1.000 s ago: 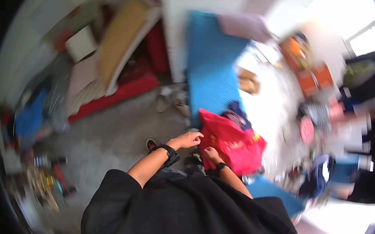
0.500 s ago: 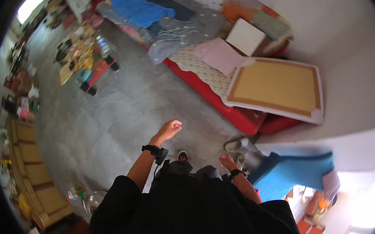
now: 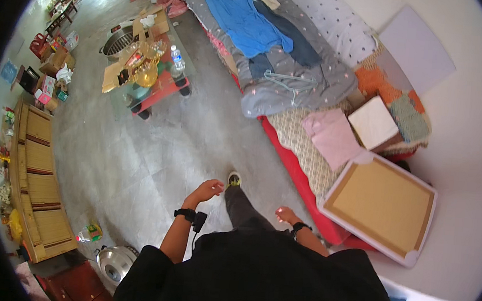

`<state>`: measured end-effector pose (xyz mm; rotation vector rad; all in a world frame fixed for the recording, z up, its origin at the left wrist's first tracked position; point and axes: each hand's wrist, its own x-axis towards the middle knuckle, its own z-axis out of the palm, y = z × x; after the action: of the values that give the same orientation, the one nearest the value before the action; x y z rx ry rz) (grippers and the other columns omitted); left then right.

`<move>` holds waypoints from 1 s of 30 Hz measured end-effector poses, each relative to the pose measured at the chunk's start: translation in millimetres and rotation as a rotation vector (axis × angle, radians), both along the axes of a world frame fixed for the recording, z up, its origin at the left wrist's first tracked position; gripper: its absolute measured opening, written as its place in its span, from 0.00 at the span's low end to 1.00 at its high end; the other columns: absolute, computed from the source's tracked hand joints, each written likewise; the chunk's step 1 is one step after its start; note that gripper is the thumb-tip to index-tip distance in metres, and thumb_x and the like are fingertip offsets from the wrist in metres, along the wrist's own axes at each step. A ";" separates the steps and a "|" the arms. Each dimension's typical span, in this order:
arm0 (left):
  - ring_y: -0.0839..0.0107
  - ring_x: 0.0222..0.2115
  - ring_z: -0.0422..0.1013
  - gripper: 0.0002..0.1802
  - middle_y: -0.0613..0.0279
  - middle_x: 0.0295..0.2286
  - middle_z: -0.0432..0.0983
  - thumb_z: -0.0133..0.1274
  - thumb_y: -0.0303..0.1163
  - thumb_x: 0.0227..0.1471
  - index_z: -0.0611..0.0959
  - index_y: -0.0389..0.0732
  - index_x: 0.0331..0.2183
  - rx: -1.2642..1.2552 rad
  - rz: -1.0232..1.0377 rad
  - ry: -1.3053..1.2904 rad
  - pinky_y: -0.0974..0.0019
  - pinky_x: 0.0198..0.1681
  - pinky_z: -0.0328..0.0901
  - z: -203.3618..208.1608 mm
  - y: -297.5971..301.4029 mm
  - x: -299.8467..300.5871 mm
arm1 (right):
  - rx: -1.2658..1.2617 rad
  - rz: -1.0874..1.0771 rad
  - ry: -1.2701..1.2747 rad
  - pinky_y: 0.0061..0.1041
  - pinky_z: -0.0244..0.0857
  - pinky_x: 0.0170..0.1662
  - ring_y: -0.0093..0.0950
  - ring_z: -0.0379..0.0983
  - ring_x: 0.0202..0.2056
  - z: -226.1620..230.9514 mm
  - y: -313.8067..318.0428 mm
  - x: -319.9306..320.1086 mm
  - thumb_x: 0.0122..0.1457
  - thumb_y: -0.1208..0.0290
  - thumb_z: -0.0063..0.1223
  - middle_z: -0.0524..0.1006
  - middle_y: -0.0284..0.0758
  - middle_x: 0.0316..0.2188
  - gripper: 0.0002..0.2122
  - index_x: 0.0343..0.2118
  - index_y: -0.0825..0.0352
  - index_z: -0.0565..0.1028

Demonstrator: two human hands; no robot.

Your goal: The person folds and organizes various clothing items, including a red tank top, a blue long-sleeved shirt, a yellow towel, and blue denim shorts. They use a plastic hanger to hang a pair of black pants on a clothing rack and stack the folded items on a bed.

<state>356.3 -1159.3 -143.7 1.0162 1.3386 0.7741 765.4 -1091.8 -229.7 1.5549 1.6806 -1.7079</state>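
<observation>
My left hand (image 3: 209, 190) hangs over the grey floor in front of me, its fingers loosely bent and apart, with nothing in it. A black wristband with a small box and a cable is on that wrist. Lower and to the right, my right hand (image 3: 288, 215) is loosely curled by the bed's side; no object shows in it. A black band circles this wrist too. Neither hand touches anything. Nearest the right hand is the red bed edge (image 3: 300, 181). One shoe (image 3: 234, 178) of mine is on the floor just beyond the left hand.
The bed on the right bears blue cloth (image 3: 243, 22), hangers (image 3: 290, 80), a pink cloth (image 3: 334, 137) and a white-rimmed tan panel (image 3: 388, 203). A low glass table (image 3: 168, 95) with a bottle and pot stands ahead left. A wooden cabinet (image 3: 41, 173) lines the left; a metal lid (image 3: 115, 264) lies nearby.
My view has turned right and moved ahead past the bed's near end. The low table and bed appear closer, a leg has stepped forward, and the blue cover at right has mostly left view.
</observation>
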 end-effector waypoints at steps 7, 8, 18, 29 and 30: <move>0.73 0.25 0.71 0.14 0.61 0.26 0.75 0.51 0.34 0.49 0.76 0.37 0.37 0.064 0.194 0.238 0.70 0.31 0.66 55.3 165.9 -132.4 | 0.091 0.280 -0.210 0.34 0.67 0.27 0.34 0.73 0.21 9.5 182.9 -106.7 0.46 0.59 0.49 0.75 0.42 0.20 0.15 0.26 0.69 0.75; 0.74 0.25 0.70 0.14 0.61 0.26 0.75 0.51 0.34 0.49 0.76 0.36 0.37 0.072 0.237 0.220 0.70 0.31 0.66 60.4 184.2 -152.2 | 0.321 0.413 -0.173 0.35 0.67 0.30 0.35 0.74 0.22 16.4 214.7 -135.8 0.47 0.58 0.48 0.75 0.42 0.21 0.16 0.26 0.69 0.75; 0.65 0.30 0.72 0.16 0.53 0.27 0.74 0.49 0.38 0.49 0.76 0.36 0.36 -0.042 -0.141 0.488 0.61 0.33 0.67 -5.1 435.0 -298.0 | 0.477 -0.026 0.240 0.24 0.65 0.25 0.23 0.71 0.22 29.6 472.4 -370.9 0.54 0.68 0.48 0.74 0.33 0.22 0.07 0.30 0.66 0.73; 0.63 0.28 0.73 0.16 0.54 0.26 0.76 0.52 0.38 0.46 0.77 0.35 0.33 -0.152 -0.509 0.151 0.62 0.30 0.66 -33.5 736.7 -242.7 | 0.178 -0.474 0.093 0.27 0.67 0.30 0.28 0.73 0.24 27.3 619.1 -349.5 0.46 0.76 0.48 0.75 0.38 0.24 0.10 0.32 0.67 0.75; 0.63 0.28 0.73 0.16 0.54 0.26 0.76 0.52 0.38 0.46 0.77 0.35 0.33 -0.162 -0.504 0.142 0.62 0.30 0.66 -57.7 755.0 -244.1 | 0.185 -0.455 0.049 0.28 0.66 0.32 0.30 0.73 0.25 19.0 640.6 -344.2 0.46 0.75 0.48 0.75 0.38 0.23 0.10 0.33 0.66 0.75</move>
<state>112.2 -404.3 -201.4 1.2265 1.1694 0.2153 421.2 -451.2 -210.7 2.1294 1.6367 -1.8471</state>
